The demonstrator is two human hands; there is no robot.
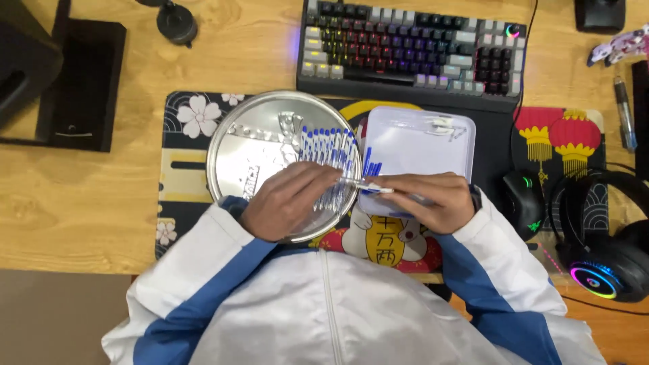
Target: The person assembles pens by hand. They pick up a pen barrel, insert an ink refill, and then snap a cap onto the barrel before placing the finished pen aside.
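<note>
Clear plastic pen (365,186) pinched between both hands' fingers; left hand (287,199) over round steel tray (233,145).

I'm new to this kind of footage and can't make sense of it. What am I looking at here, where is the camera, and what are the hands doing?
There is no machine here: a person in a white and blue jacket works with two bare hands. The one picture comes from a camera on the person's head, looking straight down at a wooden desk.

On a patterned desk mat lies a round silver tray with a row of blue-capped pens, and beside it a white rectangular box with a few more. The left hand rests over the tray; the right hand rests on the box's near edge. Together they hold one pen between them.

Around them are a lit keyboard, a mouse and headphones.
</note>
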